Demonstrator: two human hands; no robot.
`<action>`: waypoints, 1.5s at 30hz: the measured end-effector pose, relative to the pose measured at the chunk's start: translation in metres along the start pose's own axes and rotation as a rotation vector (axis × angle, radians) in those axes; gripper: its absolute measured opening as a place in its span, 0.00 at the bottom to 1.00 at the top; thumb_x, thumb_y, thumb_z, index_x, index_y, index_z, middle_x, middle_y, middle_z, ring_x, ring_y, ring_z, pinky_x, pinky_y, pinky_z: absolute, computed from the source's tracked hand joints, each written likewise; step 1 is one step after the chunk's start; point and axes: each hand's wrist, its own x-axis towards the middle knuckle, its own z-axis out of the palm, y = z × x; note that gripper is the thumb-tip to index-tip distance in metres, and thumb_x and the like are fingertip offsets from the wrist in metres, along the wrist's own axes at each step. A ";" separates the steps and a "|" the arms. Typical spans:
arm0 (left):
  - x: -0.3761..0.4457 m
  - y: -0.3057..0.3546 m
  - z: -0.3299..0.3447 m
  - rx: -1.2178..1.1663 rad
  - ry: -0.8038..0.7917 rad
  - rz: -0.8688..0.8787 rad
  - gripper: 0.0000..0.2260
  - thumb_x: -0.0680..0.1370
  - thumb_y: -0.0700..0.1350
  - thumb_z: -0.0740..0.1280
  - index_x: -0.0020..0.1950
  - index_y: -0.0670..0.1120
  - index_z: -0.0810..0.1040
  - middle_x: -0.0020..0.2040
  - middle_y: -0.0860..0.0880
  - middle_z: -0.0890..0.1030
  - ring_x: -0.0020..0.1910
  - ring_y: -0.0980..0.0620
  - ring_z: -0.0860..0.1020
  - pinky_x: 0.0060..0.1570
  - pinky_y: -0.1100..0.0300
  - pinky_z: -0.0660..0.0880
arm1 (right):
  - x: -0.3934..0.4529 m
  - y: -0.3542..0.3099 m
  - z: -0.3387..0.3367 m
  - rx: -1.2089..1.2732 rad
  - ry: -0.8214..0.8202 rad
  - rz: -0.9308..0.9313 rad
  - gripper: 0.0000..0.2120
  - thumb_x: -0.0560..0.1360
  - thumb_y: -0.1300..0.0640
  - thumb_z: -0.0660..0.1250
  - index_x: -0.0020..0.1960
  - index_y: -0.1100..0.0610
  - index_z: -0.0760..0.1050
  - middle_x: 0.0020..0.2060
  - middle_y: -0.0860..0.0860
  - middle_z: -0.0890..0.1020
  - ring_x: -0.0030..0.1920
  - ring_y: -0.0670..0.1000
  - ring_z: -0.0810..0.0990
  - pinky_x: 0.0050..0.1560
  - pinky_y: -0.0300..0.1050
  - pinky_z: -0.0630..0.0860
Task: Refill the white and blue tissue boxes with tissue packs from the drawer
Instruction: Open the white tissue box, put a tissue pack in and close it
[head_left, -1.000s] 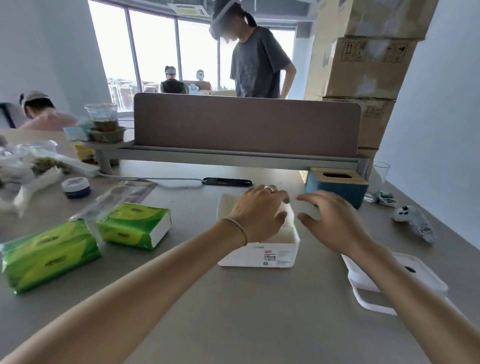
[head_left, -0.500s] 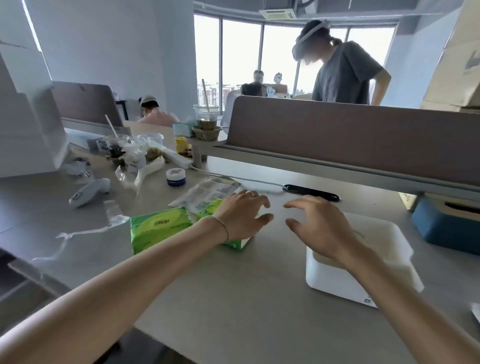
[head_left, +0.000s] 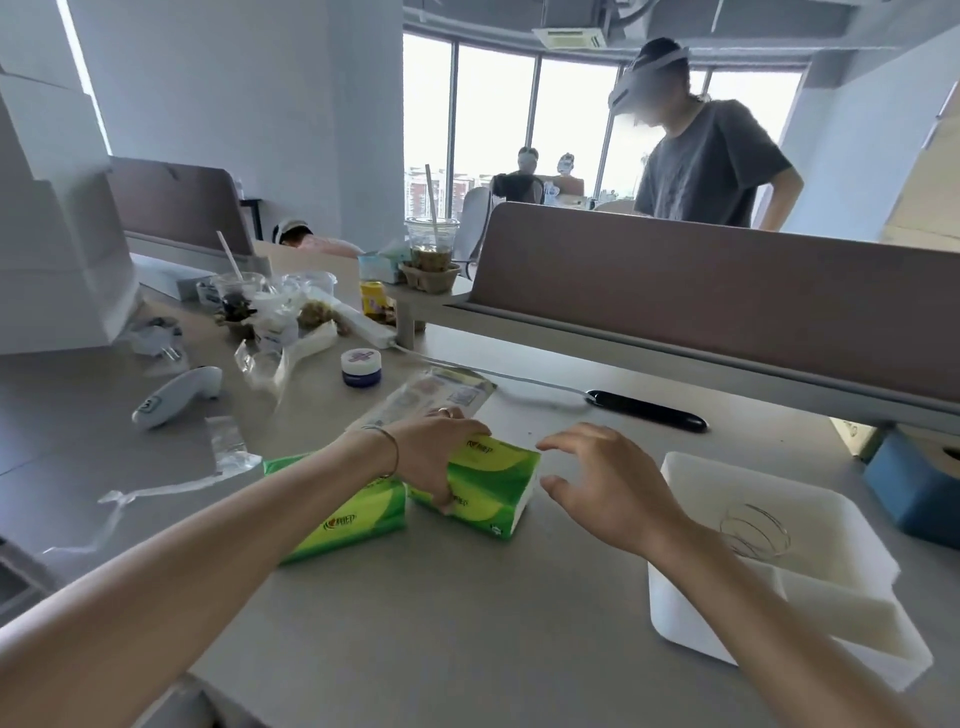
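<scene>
Since a second ago the left hand (head_left: 436, 457) has left the white tissue box (head_left: 769, 561) and now clamps, thumb and fingers, over the nearer green tissue pack (head_left: 483, 483) on the counter (head_left: 467, 623). Just beside that grip, toward the arm, lies a second green tissue pack (head_left: 353, 514). Across the held pack the right hand (head_left: 608, 488) hovers, fingers spread and empty. Behind its wrist sits the white box, open; the blue tissue box (head_left: 914, 493) stands beyond.

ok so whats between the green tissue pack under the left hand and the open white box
In the head view, only the right hand hovers there, fingers spread, above bare desk. It sits between the right-hand green tissue pack and the white tissue box.
</scene>
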 end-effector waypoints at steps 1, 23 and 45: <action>-0.002 0.000 0.002 -0.011 0.040 0.005 0.50 0.65 0.54 0.82 0.81 0.54 0.58 0.73 0.48 0.67 0.70 0.47 0.68 0.68 0.55 0.69 | 0.001 0.000 0.001 0.004 -0.011 0.000 0.23 0.76 0.45 0.69 0.70 0.46 0.76 0.67 0.46 0.78 0.67 0.50 0.75 0.62 0.45 0.71; 0.025 0.166 -0.021 -0.274 0.478 0.322 0.47 0.63 0.66 0.78 0.78 0.61 0.62 0.65 0.55 0.72 0.63 0.52 0.71 0.59 0.55 0.72 | -0.080 0.103 -0.098 0.085 0.176 0.103 0.46 0.64 0.46 0.81 0.78 0.45 0.65 0.71 0.44 0.72 0.69 0.46 0.71 0.70 0.50 0.70; 0.060 0.231 0.002 -0.104 0.361 0.358 0.48 0.61 0.70 0.76 0.78 0.59 0.64 0.67 0.52 0.75 0.65 0.48 0.74 0.63 0.54 0.71 | -0.128 0.166 -0.086 0.141 0.135 0.231 0.44 0.67 0.48 0.80 0.78 0.47 0.66 0.73 0.45 0.69 0.74 0.45 0.65 0.72 0.41 0.61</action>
